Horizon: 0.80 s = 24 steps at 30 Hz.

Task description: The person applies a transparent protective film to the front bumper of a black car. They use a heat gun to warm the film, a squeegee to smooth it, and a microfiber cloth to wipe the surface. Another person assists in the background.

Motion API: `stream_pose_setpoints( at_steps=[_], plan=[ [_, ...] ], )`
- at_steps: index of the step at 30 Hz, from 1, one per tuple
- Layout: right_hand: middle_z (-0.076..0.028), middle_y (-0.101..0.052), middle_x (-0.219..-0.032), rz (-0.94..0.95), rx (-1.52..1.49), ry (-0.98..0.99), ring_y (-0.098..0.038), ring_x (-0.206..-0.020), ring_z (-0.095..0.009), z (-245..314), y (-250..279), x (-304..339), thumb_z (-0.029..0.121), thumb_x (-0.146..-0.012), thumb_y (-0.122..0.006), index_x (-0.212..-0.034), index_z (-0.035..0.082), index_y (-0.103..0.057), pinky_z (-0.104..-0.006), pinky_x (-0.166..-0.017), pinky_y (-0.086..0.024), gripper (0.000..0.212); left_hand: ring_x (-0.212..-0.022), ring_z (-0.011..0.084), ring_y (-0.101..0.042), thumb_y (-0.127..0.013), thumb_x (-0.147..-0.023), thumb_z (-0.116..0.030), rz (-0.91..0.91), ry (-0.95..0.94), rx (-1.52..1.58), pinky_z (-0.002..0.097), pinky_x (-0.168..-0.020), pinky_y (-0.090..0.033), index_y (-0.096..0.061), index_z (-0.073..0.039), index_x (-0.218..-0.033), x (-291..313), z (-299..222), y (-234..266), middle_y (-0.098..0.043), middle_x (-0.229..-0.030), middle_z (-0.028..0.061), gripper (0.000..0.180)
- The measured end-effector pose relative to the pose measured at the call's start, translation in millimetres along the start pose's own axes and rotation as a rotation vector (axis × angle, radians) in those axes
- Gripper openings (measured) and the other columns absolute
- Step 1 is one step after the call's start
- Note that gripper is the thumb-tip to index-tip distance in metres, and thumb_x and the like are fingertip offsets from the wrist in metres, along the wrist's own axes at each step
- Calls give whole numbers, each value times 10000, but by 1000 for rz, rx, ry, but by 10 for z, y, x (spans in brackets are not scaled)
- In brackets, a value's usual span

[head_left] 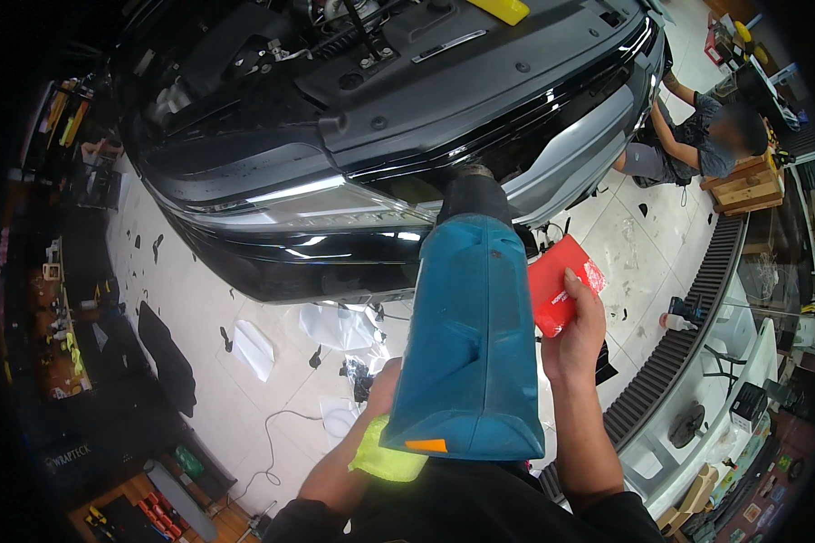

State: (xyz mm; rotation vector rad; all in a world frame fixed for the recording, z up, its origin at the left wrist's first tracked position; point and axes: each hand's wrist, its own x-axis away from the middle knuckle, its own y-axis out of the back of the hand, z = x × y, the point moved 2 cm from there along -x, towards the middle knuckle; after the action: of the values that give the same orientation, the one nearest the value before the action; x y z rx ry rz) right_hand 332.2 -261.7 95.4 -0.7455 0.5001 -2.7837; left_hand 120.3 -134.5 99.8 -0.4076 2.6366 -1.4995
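A teal heat gun [476, 335] with a black nozzle fills the middle of the view, its tip pointing at the front of a black car [308, 258] near the inner end of the headlight [326, 204]. Its handle is hidden beneath the body, where my left hand [386, 387] is wrapped, only its edge showing. A yellow-green cloth [389, 454] hangs by my left wrist. In my right hand [577, 335] I grip a flat red squeegee [560, 282], just below the grey grille trim [575, 154].
Another person [697, 145] crouches at the car's far right side. White film sheets [252, 349] and black scraps lie on the pale tile floor. A dark drain grate [675, 348] curves along the right. The bonnet is up; a yellow piece [500, 9] rests above the bumper.
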Motion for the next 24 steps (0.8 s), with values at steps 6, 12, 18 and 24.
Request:
stream_pose_setpoints(
  at_steps=[6, 12, 18, 24],
  plan=[
    [-146, -704, -938, 151, 38, 14, -698, -686, -228, -44, -87, -140, 292, -991, -579, -1170, -49, -586, -326, -548, -549, 385, -532, 304, -519, -472, -1082, -275, -132, -96, -95, 386, -475, -480, -227, 63, -1489, 387, -269, -69, -535, -918, 221, 583],
    [-151, -709, -922, 287, 133, 35, -722, -700, -244, -63, -740, -428, 267, -992, -601, -1153, -47, -583, -310, -539, -570, 354, -512, 298, -509, -471, -1083, -275, -463, -339, -275, 380, -458, -475, -219, 62, -1493, 1216, -644, 13, -531, -912, 220, 588],
    [-148, -692, -1004, 164, 49, 94, -727, -864, -228, -270, -1197, -564, 238, -978, -596, -1157, -37, -578, -342, -620, -620, 328, -493, 293, -499, -470, -1084, -275, -629, -554, -329, 374, -441, -469, -211, 61, -1497, 1875, -953, 385, -528, -906, 219, 593],
    [-88, -668, -981, 60, -18, 130, -665, -843, -161, -390, -1305, -542, 170, -966, -597, -1091, -5, -609, -305, -733, -543, 215, -586, 303, -561, -534, -1053, -277, -691, -640, -307, 382, -516, -497, -183, 32, -1551, 2290, -973, 867, -545, -987, 208, 683]
  ],
)
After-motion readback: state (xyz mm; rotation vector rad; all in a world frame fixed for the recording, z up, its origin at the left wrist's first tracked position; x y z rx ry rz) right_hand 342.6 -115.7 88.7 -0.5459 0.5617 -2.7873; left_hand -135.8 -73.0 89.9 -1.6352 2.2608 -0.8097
